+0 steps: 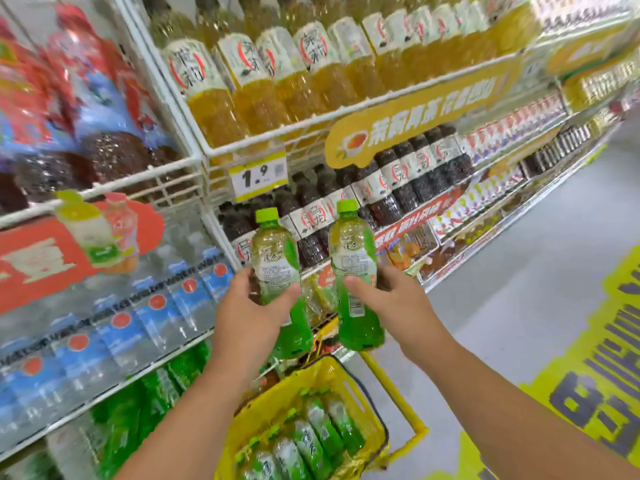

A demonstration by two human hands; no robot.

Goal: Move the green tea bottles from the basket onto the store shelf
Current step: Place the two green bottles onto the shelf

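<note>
My left hand point(246, 313) grips one green tea bottle point(277, 268) with a lime cap, held upright in front of the shelves. My right hand point(398, 306) grips a second green tea bottle point(355, 271), also upright, just to the right of the first. Below them on the floor stands a yellow basket point(332, 375) holding several more green tea bottles point(318, 434) lying on their sides. On the low shelf at the lower left stand green bottles point(138, 407) of a similar kind.
White wire shelves point(194, 161) rise ahead: yellow tea bottles on top, dark tea bottles in the middle, blue-labelled water packs point(114, 337) at left. A price tag point(258, 174) reads 1.9. Grey aisle floor point(519, 271) with yellow markings extends right.
</note>
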